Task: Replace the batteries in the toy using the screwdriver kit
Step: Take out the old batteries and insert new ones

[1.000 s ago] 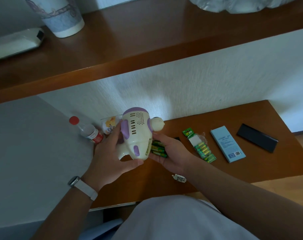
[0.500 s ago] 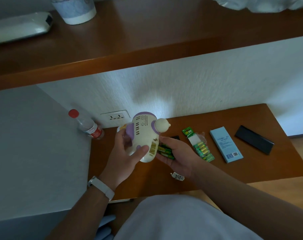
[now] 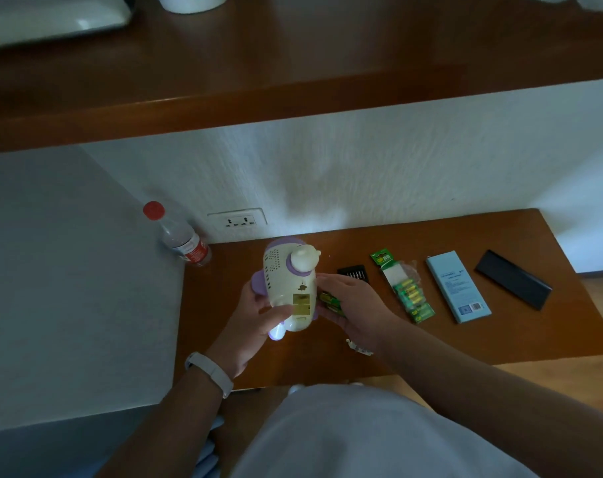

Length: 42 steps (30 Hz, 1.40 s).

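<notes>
While gripping the toy (image 3: 283, 272) above the nine o'clock end of the low wooden table (image 3: 431, 343), curling the left hand (image 3: 251, 317) firmly round the cream lower body, thumb pressing across the front. Holding it clear of the tabletop, purple-capped top pointing to twelve o'clock, a round cream knob (image 3: 304, 258) sticking out near that top, a yellowish rectangular patch (image 3: 301, 305) facing the camera, a small light (image 3: 277, 334) glowing at the six o'clock end. Closing the right hand (image 3: 357, 303), at three o'clock from the toy, over a few loose green batteries (image 3: 330, 301), fingers curled round them, fingertips (image 3: 324, 279) reaching to the toy's side; touching or just short, hard telling. Wearing a white wristband (image 3: 210, 372) on the left wrist.

Lying on the table from one o'clock of the right hand out toward the three o'clock end: a black bit tray (image 3: 353, 271) partly hidden behind the fingers, then a torn battery pack (image 3: 407, 288) with green and yellow cells showing, then a pale blue box (image 3: 458, 288), then a flat black lid (image 3: 512, 279), each apart from the next. Peeking out at six o'clock under the right wrist, a small white piece (image 3: 358, 348), too hidden for identifying. Standing at ten o'clock from the toy, by the wall, a clear bottle (image 3: 182, 238) with a red cap and red label; sitting just at its three o'clock, a white wall socket (image 3: 237, 220). Overhanging everything at twelve o'clock, a wooden upper shelf (image 3: 293, 70) bearing a white cup base (image 3: 193, 1) and a white device (image 3: 51, 17), both cut by the frame.
</notes>
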Each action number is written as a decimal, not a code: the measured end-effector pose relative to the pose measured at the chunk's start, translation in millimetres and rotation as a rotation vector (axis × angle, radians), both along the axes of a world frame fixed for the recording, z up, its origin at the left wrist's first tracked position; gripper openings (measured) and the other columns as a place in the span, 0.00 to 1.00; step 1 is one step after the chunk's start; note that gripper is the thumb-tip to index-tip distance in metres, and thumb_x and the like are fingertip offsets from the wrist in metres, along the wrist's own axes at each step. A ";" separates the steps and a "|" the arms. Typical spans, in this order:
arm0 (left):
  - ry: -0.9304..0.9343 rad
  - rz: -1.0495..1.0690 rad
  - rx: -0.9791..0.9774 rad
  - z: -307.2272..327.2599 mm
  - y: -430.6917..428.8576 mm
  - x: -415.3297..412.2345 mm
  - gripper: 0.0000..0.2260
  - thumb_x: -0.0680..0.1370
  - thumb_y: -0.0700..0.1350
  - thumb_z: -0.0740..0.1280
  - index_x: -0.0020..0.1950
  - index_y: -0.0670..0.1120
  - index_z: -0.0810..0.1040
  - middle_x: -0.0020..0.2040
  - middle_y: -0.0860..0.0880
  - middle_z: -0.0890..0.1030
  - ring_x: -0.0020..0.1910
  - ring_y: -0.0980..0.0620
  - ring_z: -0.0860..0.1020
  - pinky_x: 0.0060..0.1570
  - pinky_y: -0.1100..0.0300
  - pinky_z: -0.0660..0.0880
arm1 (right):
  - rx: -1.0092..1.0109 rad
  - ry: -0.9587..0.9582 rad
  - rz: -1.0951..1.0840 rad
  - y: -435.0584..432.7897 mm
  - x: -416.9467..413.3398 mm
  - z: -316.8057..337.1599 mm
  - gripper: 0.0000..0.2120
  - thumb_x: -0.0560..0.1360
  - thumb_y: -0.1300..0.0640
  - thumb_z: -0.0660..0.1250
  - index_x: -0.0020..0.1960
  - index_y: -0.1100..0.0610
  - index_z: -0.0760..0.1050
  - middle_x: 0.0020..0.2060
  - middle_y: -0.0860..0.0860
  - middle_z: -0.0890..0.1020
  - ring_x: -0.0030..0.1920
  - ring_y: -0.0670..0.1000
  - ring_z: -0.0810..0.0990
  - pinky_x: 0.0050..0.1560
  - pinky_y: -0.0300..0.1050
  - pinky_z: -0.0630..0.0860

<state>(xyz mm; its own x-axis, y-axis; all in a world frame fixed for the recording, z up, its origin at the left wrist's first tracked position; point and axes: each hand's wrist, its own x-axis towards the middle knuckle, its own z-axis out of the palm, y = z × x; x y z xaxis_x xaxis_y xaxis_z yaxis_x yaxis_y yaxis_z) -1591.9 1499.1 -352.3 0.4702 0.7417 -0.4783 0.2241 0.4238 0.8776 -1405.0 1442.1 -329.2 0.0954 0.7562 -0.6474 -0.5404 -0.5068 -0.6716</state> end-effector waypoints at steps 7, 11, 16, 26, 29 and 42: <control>-0.059 -0.008 -0.085 -33.4 3.9 -21.8 0.45 0.64 0.47 0.81 0.76 0.50 0.62 0.68 0.43 0.77 0.68 0.42 0.75 0.68 0.34 0.70 | -0.142 0.117 -0.137 4.3 -14.3 -15.9 0.10 0.80 0.56 0.65 0.49 0.62 0.81 0.57 0.58 0.82 0.59 0.57 0.80 0.62 0.55 0.78; -0.112 0.052 -0.113 -47.3 5.8 -29.2 0.50 0.63 0.42 0.80 0.78 0.55 0.57 0.67 0.44 0.78 0.68 0.42 0.76 0.67 0.35 0.70 | -0.126 0.162 -0.141 7.9 -21.3 -24.8 0.09 0.77 0.59 0.66 0.40 0.61 0.80 0.56 0.56 0.82 0.57 0.56 0.80 0.60 0.54 0.80; -0.128 0.069 -0.146 -63.1 12.3 -38.4 0.48 0.63 0.42 0.80 0.78 0.55 0.60 0.68 0.41 0.76 0.68 0.38 0.75 0.62 0.35 0.74 | -0.156 0.221 -0.179 14.7 -29.7 -44.2 0.10 0.78 0.60 0.65 0.38 0.62 0.77 0.45 0.58 0.79 0.50 0.56 0.78 0.56 0.52 0.78; -0.138 0.042 -0.132 -80.1 17.5 -38.9 0.42 0.67 0.33 0.72 0.75 0.56 0.60 0.66 0.45 0.78 0.62 0.44 0.80 0.56 0.44 0.80 | -0.182 0.226 -0.232 18.1 -38.1 -74.3 0.09 0.80 0.64 0.60 0.46 0.64 0.77 0.41 0.58 0.78 0.44 0.55 0.77 0.48 0.49 0.78; -0.137 0.064 -0.141 -84.5 16.8 -42.2 0.44 0.66 0.33 0.72 0.77 0.57 0.59 0.64 0.47 0.80 0.63 0.43 0.79 0.56 0.43 0.80 | -0.181 0.245 -0.246 19.2 -39.9 -77.6 0.10 0.79 0.66 0.57 0.54 0.65 0.77 0.42 0.59 0.79 0.45 0.56 0.78 0.49 0.49 0.79; -0.064 0.212 -0.150 -82.9 17.9 -47.5 0.35 0.76 0.37 0.72 0.78 0.55 0.60 0.65 0.51 0.78 0.61 0.49 0.80 0.51 0.52 0.82 | -0.228 0.256 -0.254 25.3 -58.2 -84.6 0.06 0.78 0.66 0.60 0.48 0.63 0.76 0.42 0.60 0.80 0.42 0.54 0.80 0.41 0.44 0.81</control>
